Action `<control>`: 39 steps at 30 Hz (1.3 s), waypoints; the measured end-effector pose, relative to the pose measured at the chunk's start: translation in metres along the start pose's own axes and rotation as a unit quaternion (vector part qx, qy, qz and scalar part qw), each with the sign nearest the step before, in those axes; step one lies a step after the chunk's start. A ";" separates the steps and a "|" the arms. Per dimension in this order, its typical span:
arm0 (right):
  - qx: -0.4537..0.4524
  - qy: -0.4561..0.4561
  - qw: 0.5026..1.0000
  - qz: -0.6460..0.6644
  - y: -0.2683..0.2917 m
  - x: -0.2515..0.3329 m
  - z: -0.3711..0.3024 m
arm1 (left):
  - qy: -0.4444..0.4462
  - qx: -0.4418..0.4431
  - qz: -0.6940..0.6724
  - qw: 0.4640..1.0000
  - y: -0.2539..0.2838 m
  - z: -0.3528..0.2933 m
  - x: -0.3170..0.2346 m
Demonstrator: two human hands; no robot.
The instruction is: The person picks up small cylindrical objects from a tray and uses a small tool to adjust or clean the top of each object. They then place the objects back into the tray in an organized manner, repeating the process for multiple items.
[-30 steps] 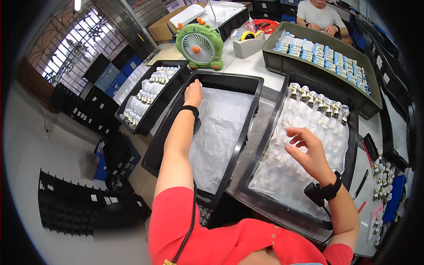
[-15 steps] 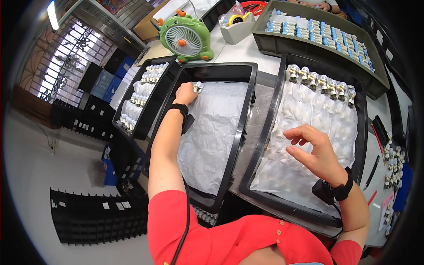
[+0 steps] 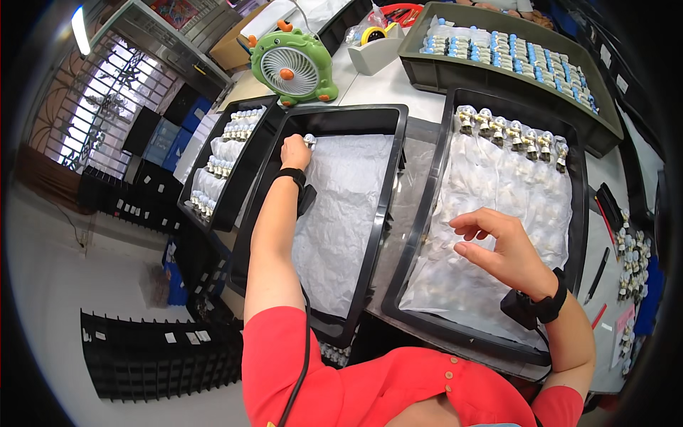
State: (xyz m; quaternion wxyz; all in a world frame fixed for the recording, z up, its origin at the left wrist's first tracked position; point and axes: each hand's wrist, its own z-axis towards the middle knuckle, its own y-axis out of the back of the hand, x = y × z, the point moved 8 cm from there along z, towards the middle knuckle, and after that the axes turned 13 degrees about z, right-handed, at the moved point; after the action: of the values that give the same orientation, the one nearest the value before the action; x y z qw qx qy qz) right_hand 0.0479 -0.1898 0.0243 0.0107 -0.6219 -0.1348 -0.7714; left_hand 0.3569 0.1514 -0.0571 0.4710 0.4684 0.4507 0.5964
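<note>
My left hand (image 3: 295,152) is closed on a small white figurine (image 3: 309,141) at the far left corner of the middle black tray (image 3: 356,111). My fingers partly hide the figurine. White tissue paper (image 3: 341,220) lines the tray beneath it. Over the right black tray (image 3: 462,337), my right hand (image 3: 504,248) hovers with curved fingers and the thumb apart, holding nothing. Along that tray's far end lies a row of white figurines (image 3: 514,134) with dark-and-gold bases. Thin white sheeting covers more pieces below the row, only faintly visible.
A narrower black tray (image 3: 186,186) with rows of figurines stands at the left. Behind are a green fan (image 3: 290,67) and an olive crate (image 3: 512,71) of blue-and-white pieces. Loose figurines (image 3: 632,260) and a black pen-like tool (image 3: 599,275) lie on the right.
My left hand has shifted slightly toward the tray's left corner, and less of the figurine shows. My right hand keeps nearly the same pose. The whole view has tilted a little.
</note>
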 end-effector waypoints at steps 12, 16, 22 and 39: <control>0.040 0.025 0.999 -0.006 -0.006 -0.008 0.000 | -0.054 -0.029 -0.014 0.998 0.007 -0.001 0.000; 0.051 0.018 0.998 -0.013 -0.007 -0.019 0.001 | -0.161 -0.078 -0.117 0.977 0.062 -0.025 -0.027; 0.010 -0.011 1.000 -0.015 0.007 -0.040 0.008 | -0.268 0.147 -0.541 0.783 0.187 -0.172 -0.122; -0.215 0.006 0.905 -0.368 0.189 -0.089 0.063 | -0.259 0.384 -0.680 0.568 0.142 -0.332 -0.205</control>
State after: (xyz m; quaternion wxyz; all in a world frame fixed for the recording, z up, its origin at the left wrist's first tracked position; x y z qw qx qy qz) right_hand 0.1632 -0.3709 -0.0125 -0.4067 -0.5109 -0.1851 -0.7344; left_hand 0.0343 -0.1036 0.0030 0.6105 0.2947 0.6815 -0.2758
